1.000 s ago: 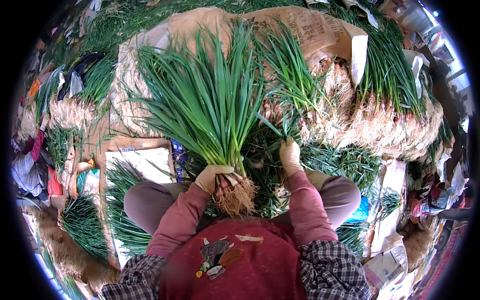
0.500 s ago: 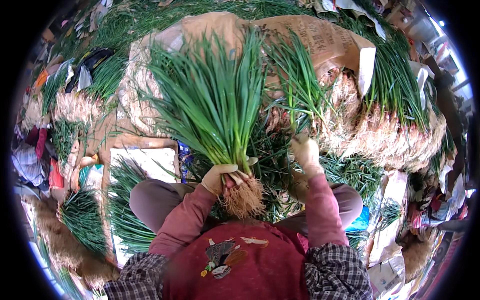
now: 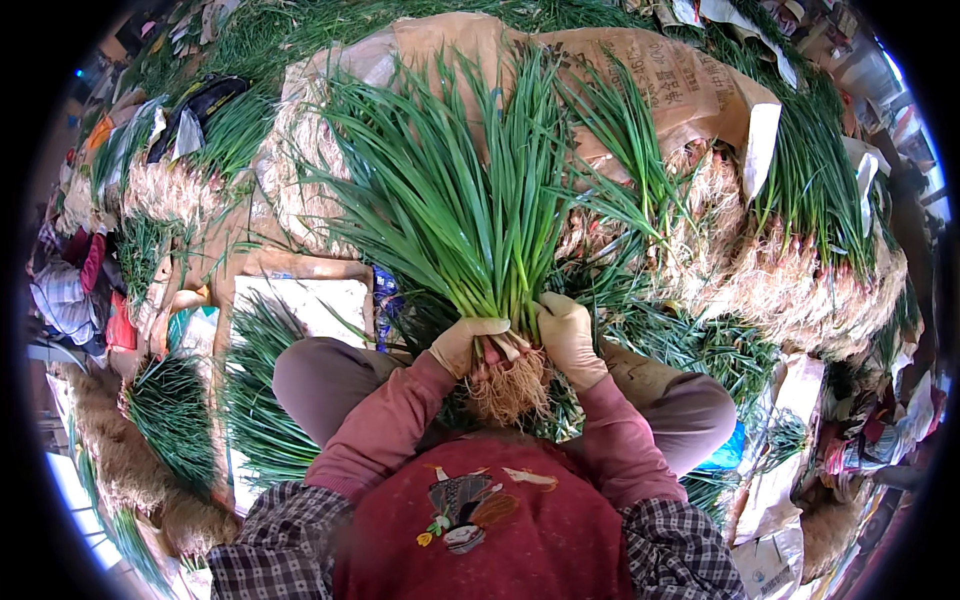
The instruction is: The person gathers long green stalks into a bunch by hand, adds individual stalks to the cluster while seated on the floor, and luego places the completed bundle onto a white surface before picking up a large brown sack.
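A bunch of spring onions (image 3: 480,220) stands fanned out before my lap, its long green leaves pointing away from me. Pale roots and reddish bulb ends (image 3: 508,388) hang toward my body. My gloved left hand (image 3: 465,345) is wrapped round the stems just above the bulbs, thumb across the front. On the right side of the same bunch, my gloved right hand (image 3: 567,335) closes on the stem bases, its fingertips partly hidden by the stalks.
Rooted spring onions (image 3: 800,280) lie piled at the right, beside a brown woven sack (image 3: 640,85). At the left are a white board (image 3: 300,310) and loose green onions (image 3: 265,400). Another person's clothing (image 3: 70,300) shows at the far left.
My right hand has come in from the right, near the pile, to the stems of the bunch. The left hand keeps its hold on the bunch.
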A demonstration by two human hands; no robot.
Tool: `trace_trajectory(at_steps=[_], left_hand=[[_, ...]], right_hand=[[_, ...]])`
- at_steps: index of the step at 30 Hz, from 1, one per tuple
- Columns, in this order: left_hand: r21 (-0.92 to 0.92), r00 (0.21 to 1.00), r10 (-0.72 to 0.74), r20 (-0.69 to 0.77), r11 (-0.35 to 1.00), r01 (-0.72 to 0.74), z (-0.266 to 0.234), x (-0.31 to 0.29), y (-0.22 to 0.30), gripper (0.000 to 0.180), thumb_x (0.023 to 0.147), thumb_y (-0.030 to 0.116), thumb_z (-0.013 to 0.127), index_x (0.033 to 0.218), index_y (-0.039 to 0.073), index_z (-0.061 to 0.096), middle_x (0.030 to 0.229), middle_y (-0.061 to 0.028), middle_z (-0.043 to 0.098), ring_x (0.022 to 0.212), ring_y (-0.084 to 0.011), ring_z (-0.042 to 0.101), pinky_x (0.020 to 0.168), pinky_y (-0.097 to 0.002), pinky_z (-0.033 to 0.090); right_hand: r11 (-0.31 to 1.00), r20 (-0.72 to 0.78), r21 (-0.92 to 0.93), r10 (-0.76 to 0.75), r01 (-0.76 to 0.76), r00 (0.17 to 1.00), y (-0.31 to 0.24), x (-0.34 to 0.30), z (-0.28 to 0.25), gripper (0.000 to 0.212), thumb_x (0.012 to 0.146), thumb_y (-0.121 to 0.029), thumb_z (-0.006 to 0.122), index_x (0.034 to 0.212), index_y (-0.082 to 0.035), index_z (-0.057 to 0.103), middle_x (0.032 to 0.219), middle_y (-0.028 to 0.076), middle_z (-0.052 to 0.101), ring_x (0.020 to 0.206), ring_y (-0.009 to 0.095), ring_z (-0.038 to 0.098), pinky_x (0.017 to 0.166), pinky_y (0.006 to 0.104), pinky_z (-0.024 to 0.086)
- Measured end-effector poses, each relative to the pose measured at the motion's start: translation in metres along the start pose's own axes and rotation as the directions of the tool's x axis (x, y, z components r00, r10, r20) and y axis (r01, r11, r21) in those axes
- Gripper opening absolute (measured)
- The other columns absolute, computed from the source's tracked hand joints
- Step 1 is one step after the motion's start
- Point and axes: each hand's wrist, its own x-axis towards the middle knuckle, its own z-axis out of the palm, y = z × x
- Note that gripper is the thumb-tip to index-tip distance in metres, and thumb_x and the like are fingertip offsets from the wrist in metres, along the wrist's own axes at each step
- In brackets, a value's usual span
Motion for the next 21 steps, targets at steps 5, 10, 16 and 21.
trace_trajectory(at_steps=[5,10,16,21], left_hand=[[0.037,0.996,0.062,-0.067,0.998,-0.059,-0.003,0.005,-0.010,0.044,0.083,0.032,0.056,0.094,-0.010,0.064,0.075,-0.0145,0.067,0.048,-0.0103,0.052,0.039,-0.0206,0.040],[0.016,0.987,0.157,0.019,0.987,-0.158,-0.009,0.020,-0.019,0.053,0.081,0.026,0.054,0.122,-0.007,0.050,0.096,-0.0185,0.065,0.075,-0.0219,0.063,0.070,-0.0273,0.050],[-0.248,0.938,0.332,0.100,0.921,-0.300,0.011,0.014,-0.011,0.055,0.077,0.020,0.056,0.124,-0.008,0.048,0.116,-0.0247,0.058,0.087,-0.0268,0.064,0.083,-0.0337,0.050],[-0.213,0.932,0.313,0.184,0.938,-0.273,0.006,0.017,-0.003,0.076,0.063,0.026,0.063,0.129,-0.005,0.042,0.110,-0.0165,0.060,0.089,-0.0249,0.061,0.083,-0.0355,0.050]], right_hand=[[0.999,-0.115,0.014,0.045,-0.043,0.992,-0.011,-0.001,0.019,0.019,0.084,-0.013,0.060,0.070,-0.002,0.057,0.065,0.016,0.060,0.056,0.032,0.055,0.053,0.0381,0.044],[0.793,0.171,0.217,0.542,-0.569,0.822,0.052,-0.014,0.003,0.030,0.092,-0.024,0.057,0.079,0.002,0.060,0.069,0.006,0.060,0.059,0.012,0.053,0.054,0.0250,0.042],[0.910,0.571,0.176,0.216,-0.375,0.792,-0.002,-0.037,-0.046,0.039,0.092,-0.033,0.054,0.084,0.005,0.059,0.068,0.011,0.059,0.062,0.018,0.053,0.061,0.0328,0.043],[0.810,0.339,0.331,0.376,-0.484,0.862,-0.019,-0.041,-0.021,0.030,0.090,-0.027,0.057,0.087,0.002,0.062,0.066,0.018,0.056,0.058,0.018,0.044,0.060,0.0326,0.042]])
